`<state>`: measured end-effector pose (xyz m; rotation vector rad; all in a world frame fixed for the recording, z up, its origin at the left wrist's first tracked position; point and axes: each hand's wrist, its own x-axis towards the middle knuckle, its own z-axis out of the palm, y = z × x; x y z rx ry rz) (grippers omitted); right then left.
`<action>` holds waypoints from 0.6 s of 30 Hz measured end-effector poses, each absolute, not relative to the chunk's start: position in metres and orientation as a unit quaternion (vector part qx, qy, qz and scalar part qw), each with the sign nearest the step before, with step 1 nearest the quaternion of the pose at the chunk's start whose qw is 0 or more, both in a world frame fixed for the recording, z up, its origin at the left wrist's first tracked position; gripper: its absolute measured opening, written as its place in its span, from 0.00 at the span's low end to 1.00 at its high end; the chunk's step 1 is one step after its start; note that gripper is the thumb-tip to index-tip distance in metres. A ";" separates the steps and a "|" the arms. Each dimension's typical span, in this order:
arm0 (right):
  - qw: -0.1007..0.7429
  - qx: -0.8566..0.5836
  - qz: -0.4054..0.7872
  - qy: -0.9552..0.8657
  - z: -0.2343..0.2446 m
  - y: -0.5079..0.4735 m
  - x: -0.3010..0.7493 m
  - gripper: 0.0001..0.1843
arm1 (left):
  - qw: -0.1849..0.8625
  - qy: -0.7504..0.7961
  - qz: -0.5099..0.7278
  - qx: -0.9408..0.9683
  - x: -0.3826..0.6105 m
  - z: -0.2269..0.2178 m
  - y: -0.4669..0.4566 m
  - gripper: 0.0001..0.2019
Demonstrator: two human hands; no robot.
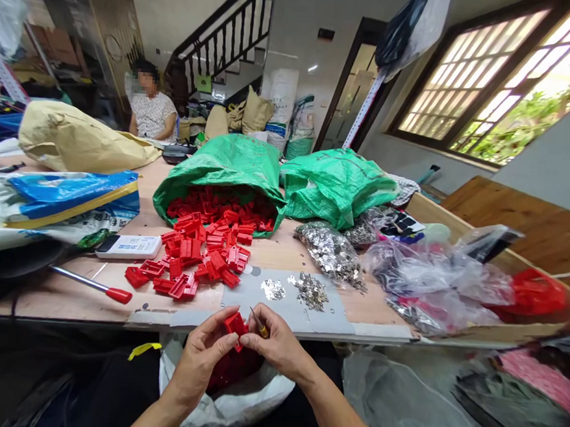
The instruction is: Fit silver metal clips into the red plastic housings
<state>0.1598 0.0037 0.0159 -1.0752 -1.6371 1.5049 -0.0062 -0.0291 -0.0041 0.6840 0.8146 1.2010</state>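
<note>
My left hand [201, 357] pinches a small red plastic part [235, 325] just below the table's front edge. My right hand [278, 343] is closed round a thin tool with a yellow handle [259, 324], its tip close to the red part. Beneath both hands a white bag [252, 396] holds more red parts. On the table ahead lies a spread of red plastic parts [199, 253] spilling from a green sack [223, 163]. Small shiny metal pieces [309, 290] lie on a grey sheet [278, 304] just beyond my hands.
A bigger heap of metal pieces [331, 249], a second green sack [333, 181] and clear plastic bags [431, 282] lie to the right. A white remote [129, 246], a red-handled tool [97, 285] and a blue-white sack [56, 207] lie left. A person [151, 103] sits at the far end.
</note>
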 end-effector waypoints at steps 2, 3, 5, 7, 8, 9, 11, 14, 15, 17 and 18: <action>0.334 -0.414 0.566 -0.630 0.013 0.004 0.161 0.21 | 0.700 0.359 0.541 0.297 -0.004 -0.005 -0.030 0.23; 0.337 -0.414 0.561 -0.632 0.012 0.005 0.162 0.20 | 0.700 0.356 0.546 0.290 -0.004 -0.005 -0.030 0.23; 0.343 -0.419 0.541 -0.643 0.011 0.006 0.163 0.17 | 0.697 0.353 0.560 0.277 -0.004 -0.005 -0.029 0.24; 0.342 -0.434 0.511 -0.658 0.011 0.008 0.164 0.16 | 0.689 0.348 0.576 0.270 -0.005 -0.005 -0.027 0.27; 0.338 -0.445 0.494 -0.666 0.012 0.009 0.164 0.16 | 0.684 0.344 0.583 0.271 -0.006 -0.006 -0.026 0.28; 0.333 -0.455 0.476 -0.675 0.012 0.011 0.164 0.16 | 0.680 0.340 0.590 0.272 -0.007 -0.007 -0.025 0.29; 0.325 -0.464 0.435 -0.700 0.014 0.016 0.160 0.16 | 0.673 0.327 0.602 0.279 -0.007 -0.013 -0.022 0.28; 0.336 -0.420 0.363 -0.761 0.021 0.030 0.146 0.14 | 0.675 0.290 0.615 0.286 -0.005 -0.026 -0.015 0.24; 0.347 -0.392 0.337 -0.782 0.025 0.035 0.139 0.13 | 0.675 0.274 0.620 0.291 -0.003 -0.030 -0.011 0.24; 0.368 -0.331 0.294 -0.817 0.037 0.043 0.121 0.13 | 0.661 0.261 0.632 0.309 0.000 -0.034 -0.004 0.24; 0.374 -0.303 0.280 -0.831 0.043 0.045 0.112 0.14 | 0.650 0.261 0.639 0.319 0.002 -0.035 -0.001 0.25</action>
